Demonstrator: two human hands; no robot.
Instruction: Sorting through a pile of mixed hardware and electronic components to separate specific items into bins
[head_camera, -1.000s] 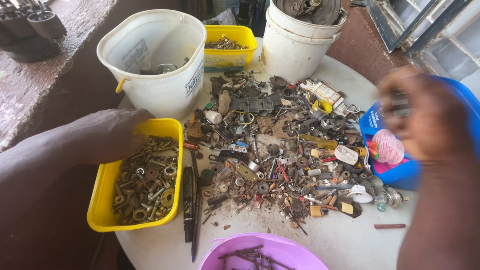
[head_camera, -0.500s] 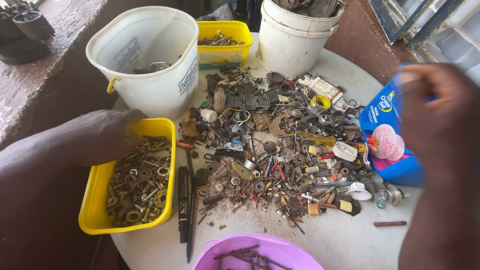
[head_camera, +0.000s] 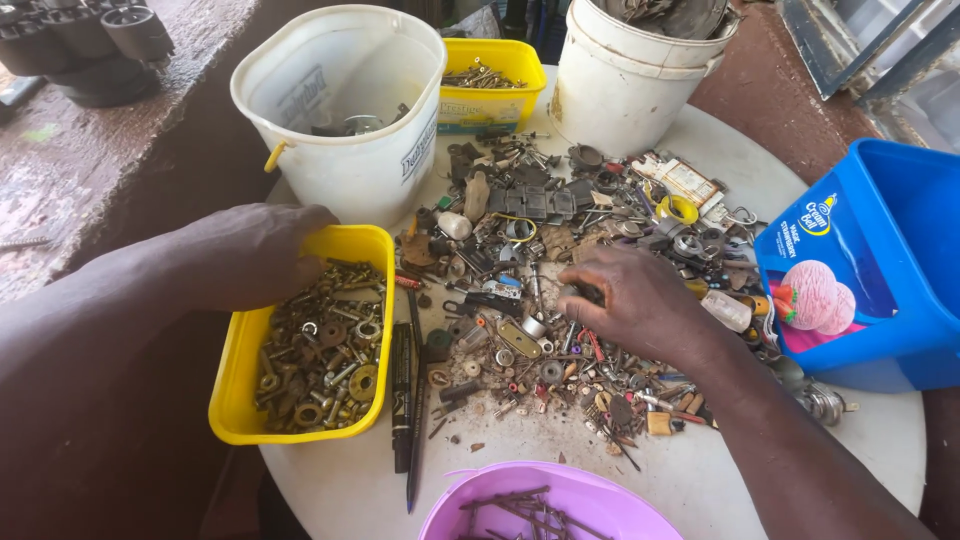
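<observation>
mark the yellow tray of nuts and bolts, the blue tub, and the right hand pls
yellow tray (head_camera: 228, 395): head view, on its bare left wall.
blue tub (head_camera: 905, 345): head view, on its outer front wall.
right hand (head_camera: 640, 300): head view, on the back of the hand, over the scrap pile.

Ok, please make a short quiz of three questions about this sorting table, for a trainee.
1. True or false: the right hand rests on the pile of small metal parts.
2. Which container does the left hand touch? A) purple bowl B) yellow tray C) blue tub
3. Fill in: the purple bowl holds rusty ____.

Key:
1. True.
2. B, the yellow tray of nuts and washers.
3. Nails.
</observation>
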